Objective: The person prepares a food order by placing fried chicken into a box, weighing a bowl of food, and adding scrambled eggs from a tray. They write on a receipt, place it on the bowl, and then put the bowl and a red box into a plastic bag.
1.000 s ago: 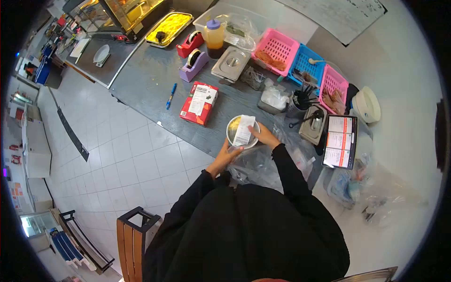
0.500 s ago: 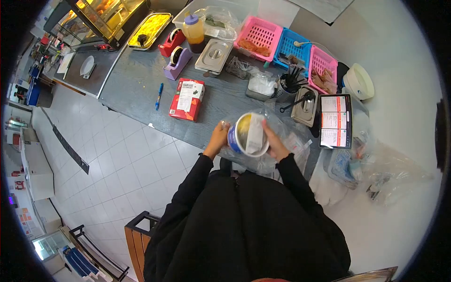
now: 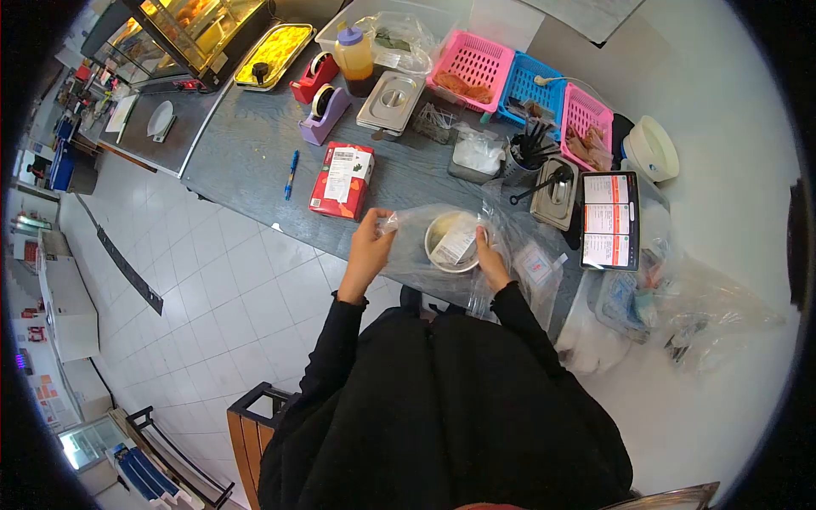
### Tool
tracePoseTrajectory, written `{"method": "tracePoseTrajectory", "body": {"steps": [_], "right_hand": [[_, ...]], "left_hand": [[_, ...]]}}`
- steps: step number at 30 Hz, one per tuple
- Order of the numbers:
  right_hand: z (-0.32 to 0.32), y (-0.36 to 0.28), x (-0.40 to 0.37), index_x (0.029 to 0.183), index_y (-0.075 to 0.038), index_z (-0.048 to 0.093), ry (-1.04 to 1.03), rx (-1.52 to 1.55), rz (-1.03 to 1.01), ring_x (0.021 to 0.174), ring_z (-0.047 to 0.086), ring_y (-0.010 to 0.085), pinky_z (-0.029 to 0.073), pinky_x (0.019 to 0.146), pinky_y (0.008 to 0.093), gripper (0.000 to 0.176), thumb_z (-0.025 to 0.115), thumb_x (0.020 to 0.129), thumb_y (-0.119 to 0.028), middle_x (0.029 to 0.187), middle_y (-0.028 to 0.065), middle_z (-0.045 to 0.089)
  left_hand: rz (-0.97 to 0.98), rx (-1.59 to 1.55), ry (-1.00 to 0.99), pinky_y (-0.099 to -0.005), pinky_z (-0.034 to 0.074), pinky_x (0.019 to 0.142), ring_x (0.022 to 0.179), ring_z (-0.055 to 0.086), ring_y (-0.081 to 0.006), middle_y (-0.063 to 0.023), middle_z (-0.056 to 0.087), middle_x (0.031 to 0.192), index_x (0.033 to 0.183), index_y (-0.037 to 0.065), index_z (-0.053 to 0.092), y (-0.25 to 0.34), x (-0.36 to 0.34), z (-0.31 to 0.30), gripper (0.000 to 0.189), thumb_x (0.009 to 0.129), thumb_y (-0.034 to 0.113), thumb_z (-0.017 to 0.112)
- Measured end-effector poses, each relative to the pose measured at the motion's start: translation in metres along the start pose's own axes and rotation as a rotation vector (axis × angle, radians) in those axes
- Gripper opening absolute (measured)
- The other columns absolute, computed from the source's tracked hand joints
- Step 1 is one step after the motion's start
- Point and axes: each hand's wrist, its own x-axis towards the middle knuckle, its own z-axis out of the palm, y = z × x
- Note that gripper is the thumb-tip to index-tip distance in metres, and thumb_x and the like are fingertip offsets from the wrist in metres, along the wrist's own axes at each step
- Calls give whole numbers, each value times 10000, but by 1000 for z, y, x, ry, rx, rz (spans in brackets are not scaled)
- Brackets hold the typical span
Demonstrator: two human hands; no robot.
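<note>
A round paper bowl [image 3: 434,235] with a white printed slip [image 3: 456,242] across its top sits in front of me at the table's near edge. Clear plastic bag [image 3: 411,241] film lies over and around it. At the bag's left side, my left hand [image 3: 371,252] is closed on the film, fingers pinched together. My right hand [image 3: 491,262] is at the bowl's right rim, thumb on top near the slip's end; its other fingers are hidden under the bowl and film. More crinkled film and a small printed packet [image 3: 535,265] lie to the right.
Left of the bag are a red box [image 3: 342,180] and a blue pen [image 3: 291,175]. Behind stand tape dispensers [image 3: 325,116], a sauce bottle [image 3: 354,61], a lidded steel container [image 3: 391,102] and plastic baskets [image 3: 473,70]. A tablet [image 3: 609,221] stands at right.
The bowl has moved slightly right and is now covered by clear film. My left hand has left the bowl's side and moved left, drawing the plastic bag out.
</note>
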Motion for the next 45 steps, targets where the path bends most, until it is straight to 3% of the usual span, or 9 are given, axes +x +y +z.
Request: {"method": "tracePoseTrajectory", "body": {"steps": [11,15,20,27,33,36,41,43,45], "right_hand": [[48,-2,49,1270,-34,455,-134,-424,-411,1149,499,364,360,969,404,647,344,917,-565,1232,212,527],[43,-2,74,1027,-3,509,-73,-558,-568,921,584,348,443,829,394,381,434,950,-368,980,202,590],[41,-40,51,1093,-37,484,-324,-272,-129,824,624,222,506,413,319,353,498,926,-347,962,141,582],[64,55,111,1201,-35,506,-94,-481,-629,856,632,260,553,543,339,430,457,941,-375,1030,144,592],[71,-14,28,1197,-32,496,-58,-44,-160,756,641,366,489,736,495,430,466,930,-368,1059,248,587],[66,10,66,1014,-15,615,158,-683,-826,645,637,335,495,625,491,434,493,902,-416,907,221,637],[6,-130,-35,623,-1,652,-143,-1506,-788,634,613,337,452,660,458,728,397,835,-649,680,178,622],[-12,-189,-76,691,-14,662,-241,-1726,-803,658,604,323,427,733,456,665,449,819,-631,673,158,621],[-36,-216,-88,765,-31,658,-291,-1823,-986,709,598,305,411,756,446,601,491,806,-607,723,142,620]], "left_hand": [[-135,-145,-156,-290,460,791,930,545,-141,-107,569,1012,1132,34,492,30,-2,-31,367,797,55,640],[40,-20,-253,-331,444,865,1025,551,-253,-176,553,1082,1210,-1,439,-9,5,-40,470,774,21,614],[210,602,-51,-445,480,751,912,562,-434,-266,554,990,1264,7,369,-82,17,-49,529,759,-20,525],[-53,958,106,-495,489,627,742,600,-422,-220,586,885,1093,39,440,-52,6,-56,323,783,49,531],[-86,906,88,-466,489,654,796,592,-408,-217,566,914,1062,41,448,-63,4,-59,328,771,77,596],[247,636,97,-429,475,702,870,559,-385,-220,529,968,1086,26,457,-58,8,-64,402,734,53,650],[287,686,243,-384,467,649,709,576,-292,-166,563,798,912,-5,556,-4,29,-106,192,738,-20,634],[235,763,216,-299,464,444,532,605,-220,-156,612,806,821,-28,561,12,40,-136,83,829,52,580],[-53,497,196,-408,465,615,710,601,-331,-188,601,774,818,-35,538,71,39,-135,169,820,110,627]]}}
